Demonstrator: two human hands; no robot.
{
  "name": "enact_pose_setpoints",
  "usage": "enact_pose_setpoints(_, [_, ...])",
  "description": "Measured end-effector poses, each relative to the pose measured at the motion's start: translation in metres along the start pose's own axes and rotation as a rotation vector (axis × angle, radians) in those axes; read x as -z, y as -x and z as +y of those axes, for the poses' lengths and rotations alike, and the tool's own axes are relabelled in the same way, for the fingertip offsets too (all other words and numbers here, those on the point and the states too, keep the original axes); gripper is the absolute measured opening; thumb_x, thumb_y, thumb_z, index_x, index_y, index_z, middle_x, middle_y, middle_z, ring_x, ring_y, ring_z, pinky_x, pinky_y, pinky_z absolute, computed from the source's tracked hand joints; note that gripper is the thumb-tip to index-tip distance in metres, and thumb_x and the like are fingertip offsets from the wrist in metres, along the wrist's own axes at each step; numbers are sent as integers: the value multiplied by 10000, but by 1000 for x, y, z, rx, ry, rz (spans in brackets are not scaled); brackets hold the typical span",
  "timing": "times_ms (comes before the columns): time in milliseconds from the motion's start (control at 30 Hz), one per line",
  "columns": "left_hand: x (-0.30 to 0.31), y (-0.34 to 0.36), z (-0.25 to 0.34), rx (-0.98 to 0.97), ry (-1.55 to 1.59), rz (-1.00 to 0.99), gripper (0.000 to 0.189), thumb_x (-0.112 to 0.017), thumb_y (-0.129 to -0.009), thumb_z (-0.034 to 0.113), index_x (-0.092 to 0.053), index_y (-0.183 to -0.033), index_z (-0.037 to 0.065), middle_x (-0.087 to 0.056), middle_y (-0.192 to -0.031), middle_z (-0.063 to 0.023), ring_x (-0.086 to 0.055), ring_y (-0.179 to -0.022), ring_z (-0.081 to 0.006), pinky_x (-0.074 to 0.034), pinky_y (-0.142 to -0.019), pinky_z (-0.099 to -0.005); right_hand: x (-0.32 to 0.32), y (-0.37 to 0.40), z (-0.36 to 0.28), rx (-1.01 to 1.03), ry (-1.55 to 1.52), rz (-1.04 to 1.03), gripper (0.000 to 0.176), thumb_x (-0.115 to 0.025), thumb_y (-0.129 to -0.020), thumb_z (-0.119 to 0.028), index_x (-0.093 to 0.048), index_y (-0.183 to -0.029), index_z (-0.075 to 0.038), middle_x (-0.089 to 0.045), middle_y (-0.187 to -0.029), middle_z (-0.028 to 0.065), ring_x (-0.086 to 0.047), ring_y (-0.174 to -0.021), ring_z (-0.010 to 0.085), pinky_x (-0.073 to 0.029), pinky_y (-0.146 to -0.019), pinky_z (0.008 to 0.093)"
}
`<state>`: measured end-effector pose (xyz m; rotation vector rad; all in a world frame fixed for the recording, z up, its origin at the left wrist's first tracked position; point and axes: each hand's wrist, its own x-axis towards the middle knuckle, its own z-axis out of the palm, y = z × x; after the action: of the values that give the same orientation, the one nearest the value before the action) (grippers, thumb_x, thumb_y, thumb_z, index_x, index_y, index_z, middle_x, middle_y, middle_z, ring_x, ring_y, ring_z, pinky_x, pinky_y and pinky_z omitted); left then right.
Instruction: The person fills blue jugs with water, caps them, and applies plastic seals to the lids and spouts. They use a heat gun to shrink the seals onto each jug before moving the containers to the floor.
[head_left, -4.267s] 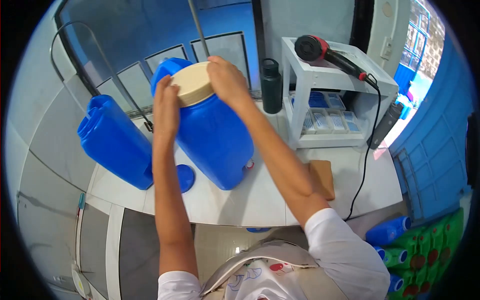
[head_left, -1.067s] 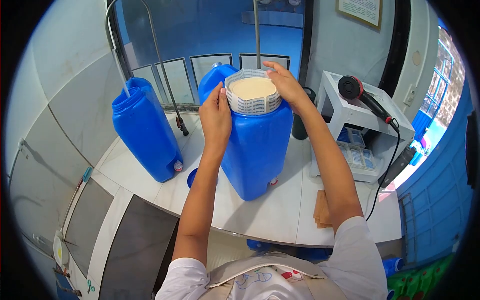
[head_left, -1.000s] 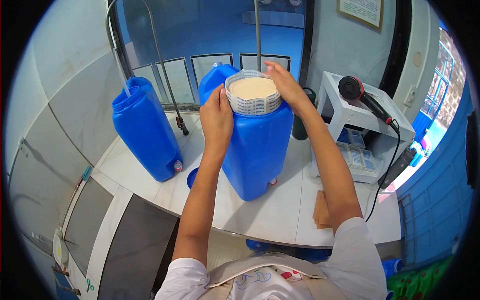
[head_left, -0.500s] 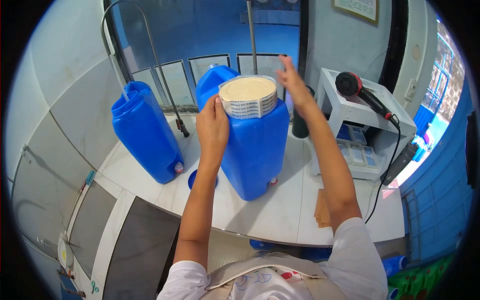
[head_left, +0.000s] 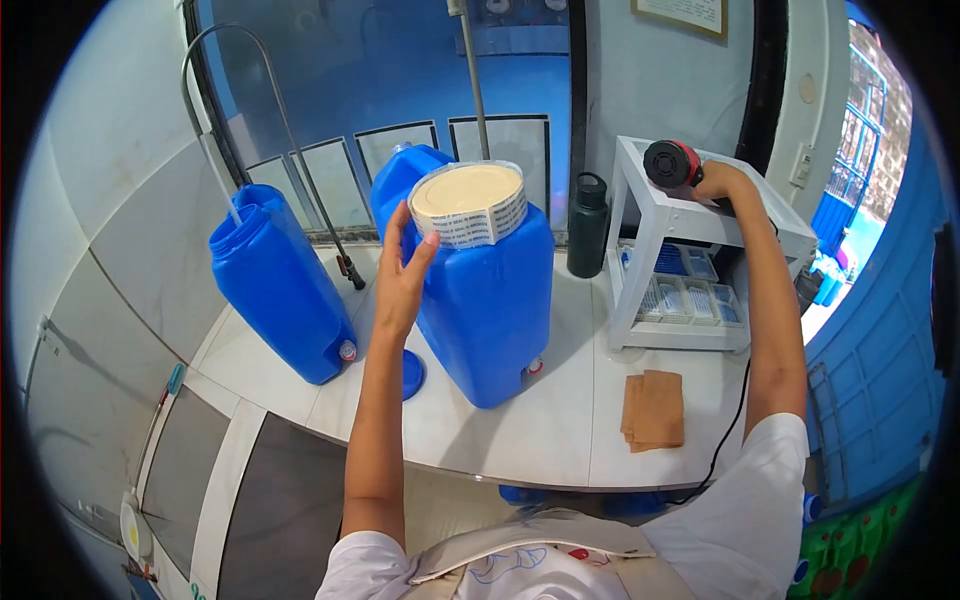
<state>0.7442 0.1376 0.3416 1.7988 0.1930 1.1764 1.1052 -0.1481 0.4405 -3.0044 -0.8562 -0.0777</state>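
The right hand (head_left: 718,182) gripped the hard, light-looking dryer (head_left: 691,166), best held behind its round end (head_left: 661,164), while the open left hand (head_left: 401,285) touched the seal (head_left: 470,232).

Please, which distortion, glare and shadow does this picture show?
Head view: distortion bows the white counter, and the corners are black; same head view: the doorway at right is glaringly bright; head view: a soft shadow lies in front of the capped blue container.
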Motion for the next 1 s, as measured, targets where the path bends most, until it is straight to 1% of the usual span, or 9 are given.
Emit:
enact_pose_setpoints(67, [1,-1,-5,8,30,27,703,-626,-813,347,-331,-1346,-4,-392,-1342,-195,-339,-1277,-296,-199,-1076,-387,-13,-10,-5,-28,35,283,370,-661,-557,-213,-673,-881,-34,-645,-927,214,-624,-902,340,-489,-804,377])
enact_pose_setpoints(233, [2,-3,-2,35,39,36,686,-693,-776,313,-387,-1303,-2,-459,-1270,-173,-403,-1214,-271,-218,-1065,-399,-17,-2,-8,-83,-20,433,342,-642,-601,-216,-673,-890,-35,-645,-919,213,-627,-866,359,-502,-762,396])
enact_pose_setpoints(333, [4,-6,-10,3,46,50,647,-691,-783,308,-417,-1282,1,-471,-1253,-164,-416,-1197,-254,-254,-1046,-387,3,29,2,-37,-150,514,338,-648,-634,-251,-670,-899,-42,-653,-933,177,-633,-860,345,-492,-753,418])
enact_pose_setpoints(400, [6,-6,-11,8,81,53,636,-689,-786,308,-424,-1276,0,-475,-1245,-158,-424,-1181,-248,-268,-1034,-375,15,66,11,71,-490,656,338,-668,-669,-313,-663,-861,-35,-665,-823,158,-647,-746,287,-502,-655,369])
enact_pose_setpoints(467, [4,-3,-11,25,115,52,625,-686,-789,309,-432,-1270,0,-478,-1238,-153,-433,-1166,-242,-282,-1023,-363,19,117,4,56,-1115,536,328,-647,-727,-341,-642,-829,-29,-643,-714,109,-620,-630,188,-483,-562,284])
enact_pose_setpoints(533, [4,0,-8,85,115,34,611,-685,-791,313,-447,-1256,-5,-485,-1225,-135,-441,-1145,-228,-299,-1003,-337,9,160,-4,174,-1498,439,334,-614,-772,-354,-609,-846,-28,-604,-676,58,-572,-576,115,-449,-508,236])
enact_pose_setpoints(600, [5,-2,-16,93,70,39,568,-685,-790,317,-491,-1218,-3,-488,-1225,-111,-441,-1147,-219,-304,-996,-323,-17,188,-5,205,-1765,223,370,-621,-751,-323,-575,-868,25,-595,-737,100,-559,-536,134,-484,-493,234])
enact_pose_setpoints(667, [5,-3,-15,95,92,42,533,-689,-787,320,-530,-1180,-3,-492,-1218,-93,-443,-1145,-208,-314,-988,-317,-44,223,-40,235,-1952,324,370,-601,-747,-296,-552,-859,53,-579,-756,135,-566,-538,150,-495,-489,235])
enact_pose_setpoints(1000, [5,-4,-12,81,76,45,539,-696,-780,320,-543,-1172,-16,-488,-1229,-92,-445,-1154,-209,-320,-987,-318,-58,261,-73,134,-1991,-26,327,-613,-742,-230,-538,-862,65,-573,-723,166,-589,-537,188,-521,-447,275])
